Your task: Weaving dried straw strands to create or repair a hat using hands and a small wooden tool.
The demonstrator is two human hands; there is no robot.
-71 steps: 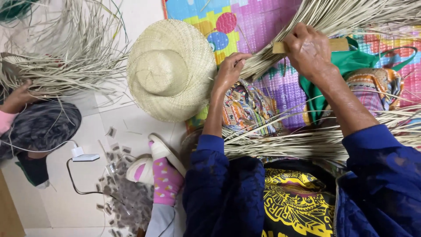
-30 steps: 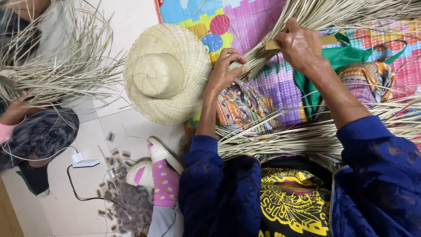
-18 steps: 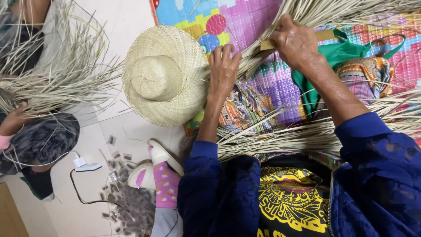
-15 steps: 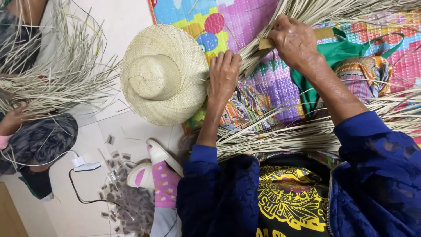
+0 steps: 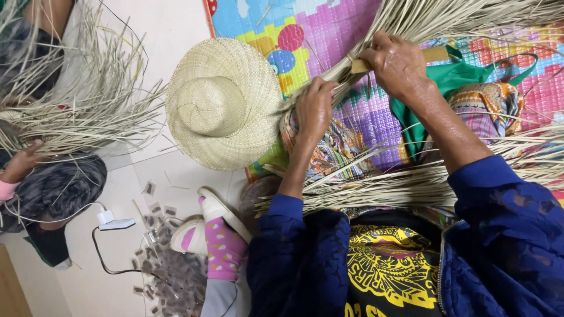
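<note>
Colourful foam play mat [image 5: 352, 29] is lying over a pale floor [image 5: 176, 23], and the person is working above it. Bundle of dried straw strips [image 5: 446, 17] is fanning out top right, its narrow neck sitting over the mat just right of the hat. Right hand [image 5: 399, 64] is closing round that neck, fingers clamped on the strips and on a flat tan strip [image 5: 436, 54] that pokes out beside it. Left hand [image 5: 314, 108] is curling round the lower end of the same bundle, fingers together and pinching the strands.

Doing it well, as a judgement: the right hand should be keeping the neck tight so no strands slip, while the left is feeding or pulling a few strands at a time, keeping them flat and untwisted; the dry strips are probably cracking if bent sharply.

Counts: one finished woven straw hat [image 5: 223, 103], lying just left of the left hand, nearly touching. Two working hands. One more sheaf of strips [image 5: 411, 182] is lying across the lap. One green cloth [image 5: 446, 82] under the right forearm. One foot in a pink spotted sock [image 5: 222, 246], one white sandal [image 5: 220, 208]. One white charger with black cable [image 5: 114, 223]. Many small cut scraps [image 5: 170, 276], too many to count. Another person's hand [image 5: 23, 161] is holding a separate straw tangle [image 5: 82, 111] at left.
</note>
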